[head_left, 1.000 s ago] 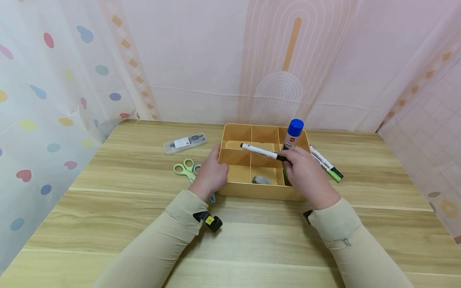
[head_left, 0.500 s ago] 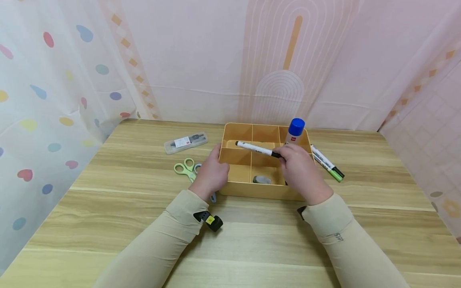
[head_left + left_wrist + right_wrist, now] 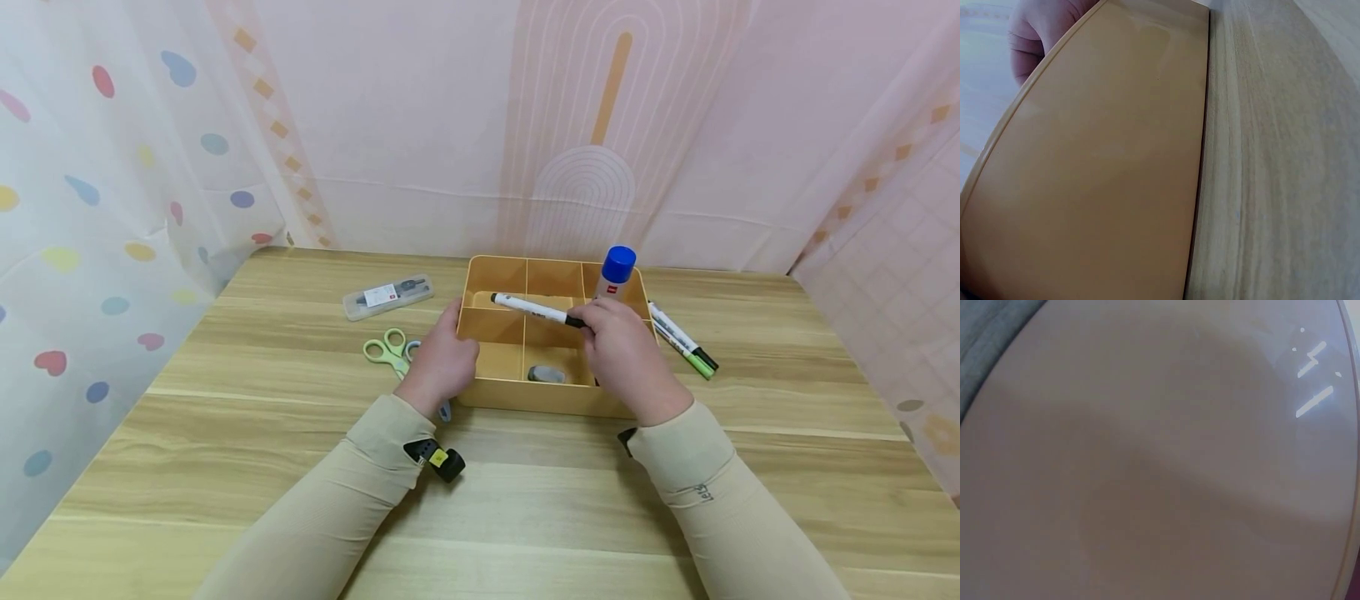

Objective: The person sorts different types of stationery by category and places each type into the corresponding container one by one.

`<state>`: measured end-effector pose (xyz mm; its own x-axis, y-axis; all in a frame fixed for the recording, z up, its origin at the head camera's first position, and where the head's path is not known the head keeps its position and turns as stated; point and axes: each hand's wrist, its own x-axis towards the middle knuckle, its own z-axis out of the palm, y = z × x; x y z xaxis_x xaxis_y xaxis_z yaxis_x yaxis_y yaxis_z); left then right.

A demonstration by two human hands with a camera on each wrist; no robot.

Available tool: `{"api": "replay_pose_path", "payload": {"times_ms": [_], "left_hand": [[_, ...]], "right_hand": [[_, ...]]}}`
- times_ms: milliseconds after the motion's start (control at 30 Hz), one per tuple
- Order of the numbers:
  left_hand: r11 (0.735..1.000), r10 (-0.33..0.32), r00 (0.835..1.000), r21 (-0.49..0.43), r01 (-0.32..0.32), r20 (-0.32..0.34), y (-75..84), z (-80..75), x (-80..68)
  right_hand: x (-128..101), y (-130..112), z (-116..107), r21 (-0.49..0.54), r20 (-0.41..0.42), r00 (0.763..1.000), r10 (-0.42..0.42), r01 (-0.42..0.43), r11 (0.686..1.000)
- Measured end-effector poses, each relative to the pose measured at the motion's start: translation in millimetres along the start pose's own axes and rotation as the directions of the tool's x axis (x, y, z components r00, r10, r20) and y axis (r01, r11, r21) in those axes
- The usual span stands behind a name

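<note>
In the head view, my left hand (image 3: pixel 441 362) grips the left wall of an orange-yellow divided box (image 3: pixel 551 398). Part of the same hand (image 3: pixel 1044 34) shows past the box's rim in the left wrist view. My right hand (image 3: pixel 628 360) pinches a white marker (image 3: pixel 531 307) near its black right end, holding it lengthwise over the compartments. Behind that hand, a blue-capped glue stick (image 3: pixel 618 267) stands in the box's right side. A small grey rounded object (image 3: pixel 546 374) lies in the front middle compartment. The right wrist view has only the box's wall (image 3: pixel 1160 456), close up.
Left of the box lie green-handled scissors (image 3: pixel 387 353) and a blue-handled pair (image 3: pixel 446 411), partly under the left arm. A clear case with a drawing compass (image 3: pixel 387 297) is behind them. Markers with black and green caps (image 3: pixel 681 336) lie right of the box.
My right hand has shifted slightly left with the marker, then stayed nearly still. The left hand keeps its grip on the box, which has hardly moved.
</note>
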<state>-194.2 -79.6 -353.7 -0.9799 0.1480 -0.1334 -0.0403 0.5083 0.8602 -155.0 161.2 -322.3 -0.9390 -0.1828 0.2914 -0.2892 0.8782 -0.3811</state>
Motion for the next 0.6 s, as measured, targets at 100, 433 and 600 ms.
{"api": "replay_pose_path", "payload": {"times_ms": [100,433,600], "left_hand": [[1.0,0.005,1.0,0.001,-0.005,0.001,-0.3,0.1,-0.1],[1.0,0.013,1.0,0.003,-0.013,-0.015,0.0,0.4,0.2],[1.0,0.016,1.0,0.013,-0.016,-0.018,-0.3,0.3,0.3]], "right_hand": [[0.0,0.6,-0.4,-0.011,-0.014,1.0,-0.005,0.005,1.0],[0.6,3.3,-4.7,-0.045,-0.03,0.996,0.09,-0.091,0.995],[-0.2,3.8,-6.8,-0.057,-0.04,0.992,0.117,-0.119,0.991]]}}
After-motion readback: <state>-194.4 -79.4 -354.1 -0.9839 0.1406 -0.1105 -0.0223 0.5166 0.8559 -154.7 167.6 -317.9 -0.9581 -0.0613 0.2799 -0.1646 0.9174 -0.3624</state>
